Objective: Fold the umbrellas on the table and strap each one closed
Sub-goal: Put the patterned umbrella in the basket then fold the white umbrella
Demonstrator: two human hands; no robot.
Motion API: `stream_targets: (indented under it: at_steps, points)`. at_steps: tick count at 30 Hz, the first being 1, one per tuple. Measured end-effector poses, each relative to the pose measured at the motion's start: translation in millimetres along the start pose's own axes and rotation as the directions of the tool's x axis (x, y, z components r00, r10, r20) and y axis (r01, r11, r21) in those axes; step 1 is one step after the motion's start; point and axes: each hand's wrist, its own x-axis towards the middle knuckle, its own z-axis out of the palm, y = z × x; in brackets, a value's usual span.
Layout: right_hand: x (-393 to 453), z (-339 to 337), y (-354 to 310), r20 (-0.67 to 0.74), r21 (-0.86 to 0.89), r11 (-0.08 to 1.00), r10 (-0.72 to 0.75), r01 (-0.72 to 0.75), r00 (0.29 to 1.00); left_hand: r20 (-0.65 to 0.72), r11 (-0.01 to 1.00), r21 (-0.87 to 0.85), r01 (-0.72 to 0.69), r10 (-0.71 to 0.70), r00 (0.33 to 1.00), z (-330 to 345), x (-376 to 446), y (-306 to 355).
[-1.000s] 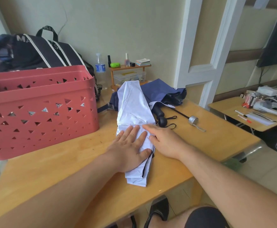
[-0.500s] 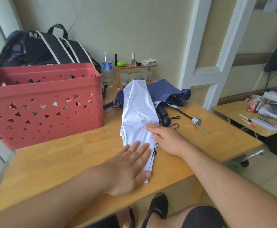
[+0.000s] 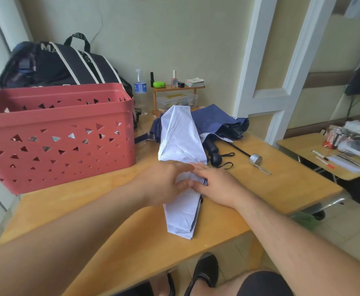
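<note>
A pale lilac-white umbrella (image 3: 180,137) lies lengthwise on the wooden table (image 3: 281,189), its canopy flattened into a long strip. My left hand (image 3: 164,184) rests on the middle of the canopy, blurred, fingers spread flat. Next to it my right hand (image 3: 215,184) lies flat on the canopy's right edge, where dark ribs show. Behind lies a navy umbrella (image 3: 215,122), unfolded and crumpled, with its black handle (image 3: 214,154) and a thin shaft ending in a silver cap (image 3: 255,160) on the table.
A red perforated basket (image 3: 57,135) stands on the table's left half. A dark striped bag (image 3: 68,63) sits behind it. A water bottle (image 3: 140,88) and a small wooden shelf (image 3: 178,88) stand at the wall. A second cluttered table (image 3: 316,146) is at the right.
My left hand slid down the canopy toward me, then moved back up to its middle beside my right hand. The right hand stayed pressed on the canopy's right edge.
</note>
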Motion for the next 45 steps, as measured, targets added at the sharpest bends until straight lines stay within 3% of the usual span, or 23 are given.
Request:
stream_targets:
  at_steps: [4,11,16,18,20,22,25,28,36,40,45]
  points:
    - [0,1,1,-0.006,-0.030,1.000,0.002,-0.002,1.000,0.362,0.982,0.186,0.017,-0.085,0.928,31,-6,-13]
    - [1,1,1,-0.030,-0.008,1.000,-0.006,0.006,1.000,0.446,0.976,0.214,0.026,-0.121,0.887,30,-41,-6]
    - [-5,1,-5,0.023,-0.149,0.988,-0.033,0.036,0.999,0.519,0.989,0.145,0.025,-0.098,0.849,1,-30,-15]
    - [-8,1,-8,0.030,-0.181,0.982,-0.039,0.044,0.999,0.383,0.987,-0.041,0.157,-0.130,0.915,-25,-7,-25]
    - [-10,1,-9,0.013,-0.188,0.981,-0.052,0.053,0.999,0.050,0.944,-0.247,0.220,-0.215,0.975,-41,25,-40]
    - [-11,0,-11,0.007,-0.187,0.981,-0.056,0.056,0.998,-0.187,0.864,-0.435,0.255,-0.363,0.913,-53,59,-46]
    - [-11,0,-12,0.015,-0.189,0.980,-0.051,0.053,0.999,-0.163,0.687,-0.672,0.275,-0.500,0.851,-61,103,-47]
    - [-11,-1,-13,0.020,-0.189,0.980,-0.055,0.057,0.998,-0.112,0.620,-0.731,0.284,-0.520,0.847,-60,132,-39]
    - [-12,-4,-14,0.020,-0.192,0.979,-0.059,0.062,0.998,-0.415,0.711,-0.698,0.086,-0.499,0.761,-63,118,-8]
    - [-10,-1,-12,0.025,-0.178,0.983,-0.038,0.042,0.999,-0.430,0.615,-0.788,-0.016,-0.532,0.730,-62,87,-8]
    - [-10,-3,-18,-0.016,-0.346,0.937,-0.050,0.041,0.999,-0.384,0.544,-0.836,-0.063,-0.499,0.777,-44,48,-5]
